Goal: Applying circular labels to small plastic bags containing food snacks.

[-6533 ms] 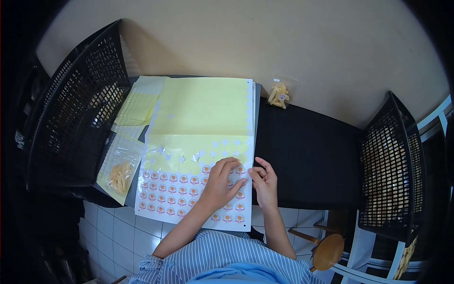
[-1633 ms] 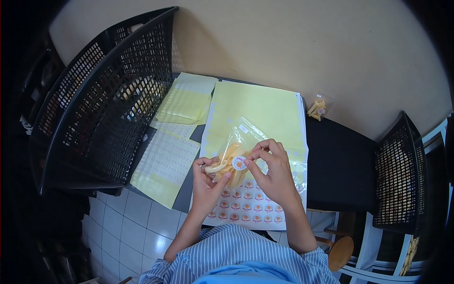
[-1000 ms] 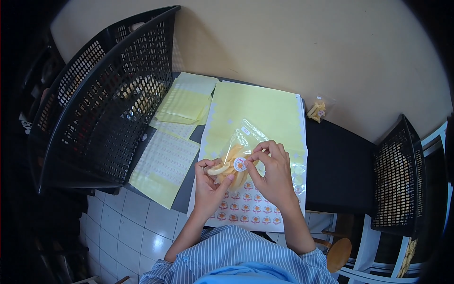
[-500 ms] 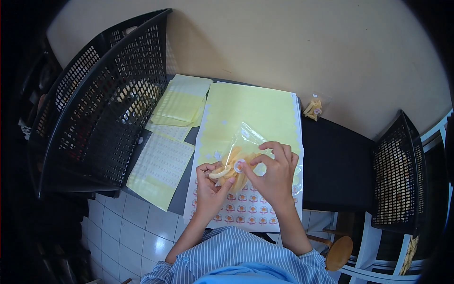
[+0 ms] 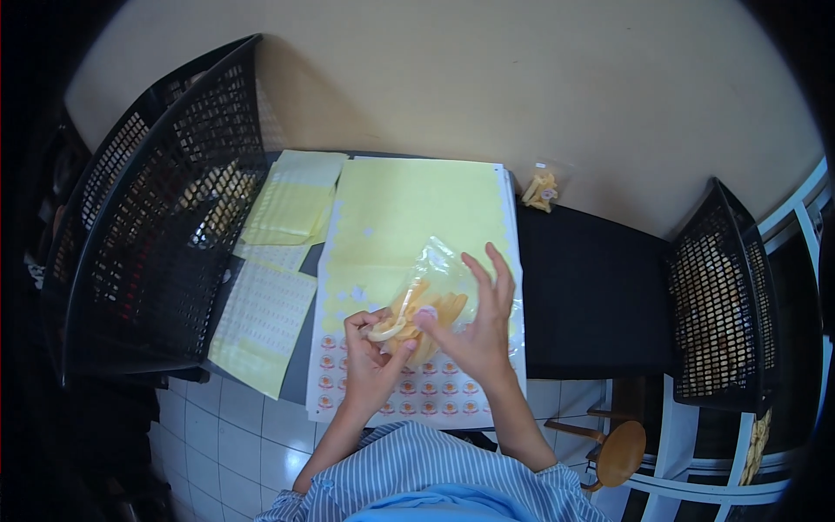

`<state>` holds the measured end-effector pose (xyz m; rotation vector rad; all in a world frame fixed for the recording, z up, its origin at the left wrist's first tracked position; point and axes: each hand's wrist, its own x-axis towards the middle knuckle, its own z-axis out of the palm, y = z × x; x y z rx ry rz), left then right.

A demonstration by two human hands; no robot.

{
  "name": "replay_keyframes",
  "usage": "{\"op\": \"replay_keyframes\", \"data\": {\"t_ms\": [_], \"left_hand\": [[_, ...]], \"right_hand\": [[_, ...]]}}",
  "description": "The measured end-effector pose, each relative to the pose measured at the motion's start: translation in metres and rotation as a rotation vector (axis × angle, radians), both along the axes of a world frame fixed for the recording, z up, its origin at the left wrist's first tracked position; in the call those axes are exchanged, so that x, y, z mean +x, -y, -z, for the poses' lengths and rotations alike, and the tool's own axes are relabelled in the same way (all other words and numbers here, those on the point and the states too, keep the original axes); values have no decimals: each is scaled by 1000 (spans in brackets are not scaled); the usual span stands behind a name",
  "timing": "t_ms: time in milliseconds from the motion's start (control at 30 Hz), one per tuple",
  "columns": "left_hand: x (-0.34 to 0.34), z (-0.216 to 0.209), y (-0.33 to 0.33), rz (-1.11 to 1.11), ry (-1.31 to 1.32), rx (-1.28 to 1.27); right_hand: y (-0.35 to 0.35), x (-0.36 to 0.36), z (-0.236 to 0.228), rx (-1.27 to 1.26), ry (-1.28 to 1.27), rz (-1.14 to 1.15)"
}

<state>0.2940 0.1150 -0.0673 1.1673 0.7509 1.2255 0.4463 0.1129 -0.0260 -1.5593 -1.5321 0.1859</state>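
Over the printed near half of a large sticker sheet (image 5: 417, 200), the left hand (image 5: 370, 370) had its fingers closed on the lower left of a clear snack bag (image 5: 448, 309) full of yellow sticks, thumb across its front. The right hand (image 5: 478, 339) had its thumb on a round label (image 5: 430, 310) on the bag, partly covering it, while its other fingers were raised and spread wide. The bag's clear upper end pointed away from the person.

Beneath, rows of round stickers (image 5: 329, 384) filled the sheet's near part; beyond them was yellow backing. To the left, on the grey table (image 5: 300, 374), lay a pale label sheet (image 5: 265, 317) and, farther back, yellow sheets (image 5: 296, 204), beside a tall black perforated basket (image 5: 148, 244). To the right, a second bag of sticks (image 5: 541, 190) was near the wall (image 5: 522, 78), at the back of a black surface (image 5: 600, 296). Another black basket (image 5: 718, 296) was at that surface's far end, with a wooden stool (image 5: 619, 454) nearer the person.
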Motion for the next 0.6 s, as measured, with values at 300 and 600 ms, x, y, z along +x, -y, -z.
{"op": "replay_keyframes", "data": {"t_ms": [300, 600], "left_hand": [[32, 2, 8, -121, 75, -1], [22, 4, 24, -188, -354, 216]], "right_hand": [[29, 37, 19, -250, -699, -307], [-11, 155, 57, 141, -1027, -232]]}}
